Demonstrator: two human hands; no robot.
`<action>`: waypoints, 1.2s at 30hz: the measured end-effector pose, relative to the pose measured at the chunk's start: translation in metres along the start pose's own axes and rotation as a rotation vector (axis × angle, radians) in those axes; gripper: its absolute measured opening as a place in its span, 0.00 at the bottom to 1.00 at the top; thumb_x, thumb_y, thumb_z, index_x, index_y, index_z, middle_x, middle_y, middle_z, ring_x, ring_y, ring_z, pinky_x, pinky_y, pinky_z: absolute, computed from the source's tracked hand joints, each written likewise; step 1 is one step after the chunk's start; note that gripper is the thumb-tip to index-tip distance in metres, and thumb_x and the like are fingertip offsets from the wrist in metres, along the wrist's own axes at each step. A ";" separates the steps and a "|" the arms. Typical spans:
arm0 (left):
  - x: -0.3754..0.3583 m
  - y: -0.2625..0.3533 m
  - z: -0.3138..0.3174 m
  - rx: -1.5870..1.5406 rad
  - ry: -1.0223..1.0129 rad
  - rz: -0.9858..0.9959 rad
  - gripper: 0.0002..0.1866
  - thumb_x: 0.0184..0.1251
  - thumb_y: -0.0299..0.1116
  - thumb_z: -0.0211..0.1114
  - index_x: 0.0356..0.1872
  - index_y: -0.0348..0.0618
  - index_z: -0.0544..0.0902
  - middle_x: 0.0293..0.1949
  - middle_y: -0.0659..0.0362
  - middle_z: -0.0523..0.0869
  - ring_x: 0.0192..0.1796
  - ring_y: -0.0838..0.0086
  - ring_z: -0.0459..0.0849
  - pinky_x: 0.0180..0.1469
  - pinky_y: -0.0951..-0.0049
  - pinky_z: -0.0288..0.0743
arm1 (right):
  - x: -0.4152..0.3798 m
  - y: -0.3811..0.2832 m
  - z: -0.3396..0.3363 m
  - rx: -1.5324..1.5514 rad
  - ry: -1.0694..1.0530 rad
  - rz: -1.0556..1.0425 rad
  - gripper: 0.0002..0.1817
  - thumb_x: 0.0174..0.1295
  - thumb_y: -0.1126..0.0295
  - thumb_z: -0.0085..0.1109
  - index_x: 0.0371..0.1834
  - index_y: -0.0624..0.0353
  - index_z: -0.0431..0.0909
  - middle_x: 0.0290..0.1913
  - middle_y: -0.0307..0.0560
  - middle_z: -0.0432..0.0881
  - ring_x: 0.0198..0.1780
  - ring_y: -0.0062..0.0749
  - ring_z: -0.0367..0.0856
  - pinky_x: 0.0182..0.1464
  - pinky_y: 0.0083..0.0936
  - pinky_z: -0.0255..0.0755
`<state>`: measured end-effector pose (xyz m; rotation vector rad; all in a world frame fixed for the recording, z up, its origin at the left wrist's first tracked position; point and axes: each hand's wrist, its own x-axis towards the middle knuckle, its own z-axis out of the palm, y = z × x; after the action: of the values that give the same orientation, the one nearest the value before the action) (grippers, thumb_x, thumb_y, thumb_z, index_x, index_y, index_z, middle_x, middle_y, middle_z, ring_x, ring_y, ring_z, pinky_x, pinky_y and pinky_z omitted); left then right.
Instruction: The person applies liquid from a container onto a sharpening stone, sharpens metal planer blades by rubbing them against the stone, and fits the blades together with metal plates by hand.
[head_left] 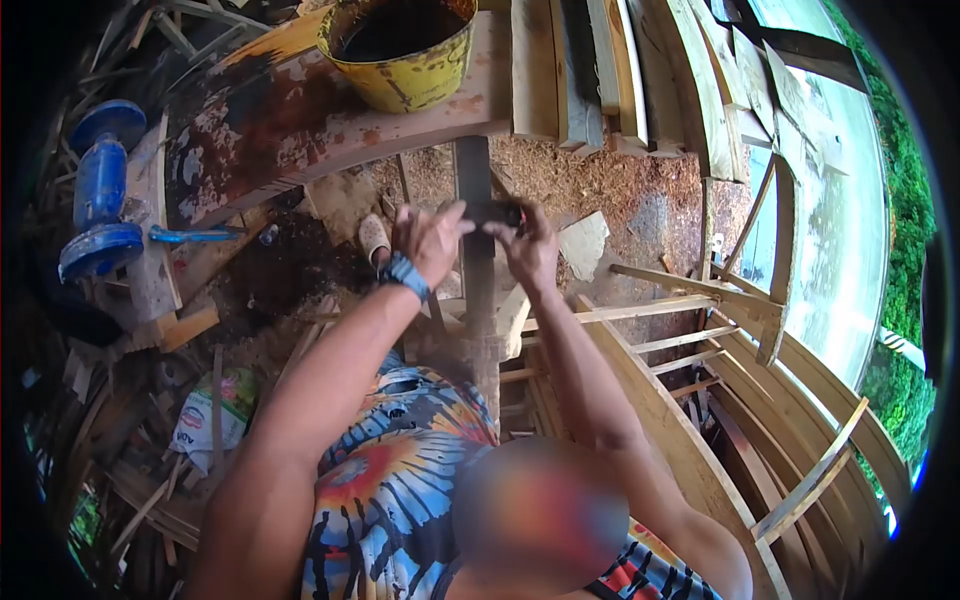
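Head view: both hands meet near the centre of the frame, slightly toward 12 o'clock, on a small dark object (497, 213). The left hand (428, 240) has its fingers curled, with the fingertips pinched on the object's left end. It wears a blue wristband (404, 273). The right hand (526, 250) closes on the object's right end, fingers bent over the top. What the object is cannot be told, since the hands hide much of it.

The object sits against a narrow upright wooden post (476, 270), which runs from 12 o'clock down between the forearms. A tie-dye shirt (400, 480) fills the 6 o'clock area.

At 12 o'clock from the hands, a yellow bucket (400, 60) holding dark liquid stands on a stained plank (290, 125), whose surface is blotched dark and reddish. At 9 to 10 o'clock, a blue tool (100, 190) lies among wood offcuts. Just beside the left hand, at its 9 o'clock, lies a pale sandal (374, 238). Sawdust (610, 175) covers the ground at 1 o'clock. From 3 to 5 o'clock, curved wooden ribs (800, 400) sweep around. At 8 o'clock, a printed plastic packet (205, 410) lies in the scraps.
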<state>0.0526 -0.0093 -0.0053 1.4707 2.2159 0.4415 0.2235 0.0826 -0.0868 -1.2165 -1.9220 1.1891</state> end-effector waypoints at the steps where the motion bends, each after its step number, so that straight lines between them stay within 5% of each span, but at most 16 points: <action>1: 0.020 -0.006 0.004 -0.018 0.001 0.025 0.17 0.69 0.47 0.67 0.52 0.52 0.90 0.44 0.52 0.92 0.40 0.59 0.89 0.52 0.61 0.72 | 0.003 0.000 0.001 0.020 0.021 0.011 0.34 0.53 0.54 0.82 0.59 0.59 0.81 0.47 0.51 0.90 0.41 0.35 0.87 0.45 0.33 0.80; 3: 0.070 -0.018 0.011 0.066 0.132 0.120 0.18 0.71 0.48 0.64 0.51 0.50 0.90 0.39 0.51 0.92 0.40 0.55 0.90 0.52 0.58 0.74 | 0.054 -0.017 0.003 -0.054 0.106 -0.059 0.33 0.50 0.55 0.84 0.57 0.56 0.82 0.40 0.51 0.91 0.42 0.43 0.91 0.43 0.35 0.81; 6: 0.080 -0.015 0.010 0.046 0.147 0.094 0.19 0.71 0.47 0.64 0.54 0.49 0.90 0.45 0.51 0.92 0.46 0.54 0.90 0.60 0.53 0.71 | 0.073 -0.010 0.005 0.030 0.011 0.116 0.32 0.50 0.56 0.84 0.57 0.57 0.82 0.43 0.52 0.91 0.43 0.42 0.91 0.44 0.32 0.81; 7: 0.078 -0.028 0.029 -0.002 0.257 0.135 0.19 0.71 0.48 0.64 0.54 0.49 0.89 0.46 0.51 0.92 0.46 0.55 0.90 0.58 0.55 0.72 | 0.059 -0.024 0.000 -0.082 0.095 -0.061 0.31 0.51 0.57 0.84 0.56 0.56 0.82 0.43 0.51 0.91 0.42 0.39 0.91 0.44 0.31 0.82; 9: 0.037 -0.030 0.036 -0.067 0.091 0.125 0.19 0.71 0.46 0.64 0.55 0.49 0.89 0.50 0.51 0.91 0.46 0.57 0.90 0.58 0.57 0.72 | 0.020 -0.032 -0.008 -0.092 0.127 -0.143 0.31 0.51 0.58 0.84 0.56 0.56 0.82 0.43 0.50 0.92 0.43 0.39 0.92 0.45 0.32 0.83; 11: 0.004 -0.015 0.021 -0.038 0.026 0.115 0.18 0.72 0.45 0.63 0.55 0.50 0.90 0.51 0.51 0.91 0.43 0.58 0.90 0.58 0.57 0.71 | -0.020 -0.021 -0.002 0.023 0.127 0.034 0.32 0.50 0.58 0.84 0.57 0.56 0.81 0.43 0.51 0.92 0.44 0.40 0.92 0.45 0.33 0.83; 17: 0.089 -0.006 -0.010 0.198 -0.011 0.194 0.18 0.72 0.45 0.64 0.55 0.48 0.89 0.38 0.51 0.92 0.43 0.62 0.92 0.51 0.62 0.76 | 0.058 -0.042 -0.001 -0.082 0.220 0.049 0.29 0.49 0.60 0.85 0.53 0.59 0.83 0.43 0.53 0.92 0.43 0.39 0.92 0.46 0.33 0.84; 22: 0.037 -0.010 0.001 0.143 -0.101 0.168 0.17 0.71 0.41 0.65 0.56 0.49 0.89 0.38 0.58 0.94 0.44 0.65 0.91 0.53 0.64 0.74 | 0.006 -0.032 -0.007 -0.036 0.173 0.020 0.32 0.48 0.55 0.85 0.54 0.57 0.83 0.41 0.51 0.92 0.41 0.37 0.92 0.45 0.33 0.83; 23: 0.021 -0.029 0.022 0.032 0.042 0.292 0.17 0.72 0.38 0.64 0.57 0.49 0.88 0.40 0.59 0.94 0.43 0.66 0.92 0.54 0.63 0.73 | -0.016 -0.022 -0.004 -0.068 0.196 0.005 0.32 0.49 0.54 0.85 0.55 0.56 0.83 0.41 0.51 0.92 0.42 0.37 0.92 0.46 0.33 0.83; 25: 0.030 -0.021 0.015 0.007 -0.082 0.229 0.16 0.71 0.36 0.63 0.57 0.49 0.88 0.40 0.60 0.94 0.43 0.65 0.92 0.56 0.64 0.72 | -0.013 -0.022 0.001 0.030 0.216 0.095 0.32 0.48 0.53 0.85 0.55 0.56 0.84 0.41 0.51 0.92 0.43 0.39 0.92 0.46 0.33 0.83; 28: 0.088 -0.013 0.003 0.035 0.016 0.270 0.17 0.71 0.40 0.64 0.56 0.48 0.89 0.38 0.55 0.93 0.43 0.58 0.92 0.52 0.52 0.80 | 0.045 -0.038 -0.005 -0.127 0.266 0.060 0.30 0.48 0.59 0.86 0.53 0.56 0.85 0.40 0.54 0.92 0.41 0.38 0.91 0.44 0.32 0.83; 29: 0.093 0.004 -0.014 0.160 -0.077 0.200 0.18 0.71 0.43 0.64 0.56 0.48 0.88 0.42 0.49 0.92 0.46 0.52 0.90 0.50 0.45 0.81 | 0.052 -0.013 0.002 0.058 0.226 0.087 0.29 0.49 0.59 0.85 0.53 0.57 0.85 0.41 0.54 0.91 0.41 0.35 0.91 0.45 0.31 0.82; 31: 0.085 -0.003 0.008 0.050 0.179 0.248 0.17 0.72 0.45 0.64 0.51 0.47 0.89 0.43 0.41 0.90 0.47 0.44 0.88 0.51 0.45 0.81 | 0.061 0.012 0.007 0.264 0.203 0.055 0.27 0.51 0.59 0.84 0.52 0.58 0.85 0.43 0.54 0.91 0.41 0.32 0.90 0.46 0.29 0.81; 32: 0.088 -0.001 0.008 0.021 -0.023 0.146 0.16 0.72 0.42 0.64 0.52 0.42 0.86 0.48 0.42 0.90 0.50 0.47 0.88 0.52 0.51 0.82 | 0.056 0.005 -0.005 0.130 0.125 0.116 0.27 0.55 0.58 0.81 0.53 0.60 0.84 0.43 0.53 0.91 0.43 0.34 0.89 0.47 0.31 0.81; 33: 0.116 -0.061 0.106 -0.759 -0.158 0.026 0.16 0.73 0.35 0.63 0.56 0.38 0.79 0.52 0.50 0.88 0.53 0.57 0.87 0.57 0.55 0.81 | 0.050 -0.011 -0.012 -0.115 0.153 0.126 0.25 0.59 0.58 0.78 0.54 0.61 0.84 0.42 0.53 0.90 0.46 0.36 0.88 0.50 0.34 0.80; 36: 0.064 -0.018 0.052 -0.485 0.109 0.297 0.43 0.69 0.27 0.67 0.81 0.31 0.54 0.70 0.45 0.77 0.72 0.60 0.75 0.73 0.59 0.69 | 0.023 0.021 -0.018 -0.199 0.189 0.156 0.21 0.61 0.57 0.75 0.51 0.59 0.87 0.45 0.52 0.91 0.48 0.39 0.89 0.50 0.37 0.80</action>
<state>0.0444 0.0443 -0.0700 1.5233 1.7867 1.0923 0.2366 0.1145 -0.0976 -1.5499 -1.8645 0.9360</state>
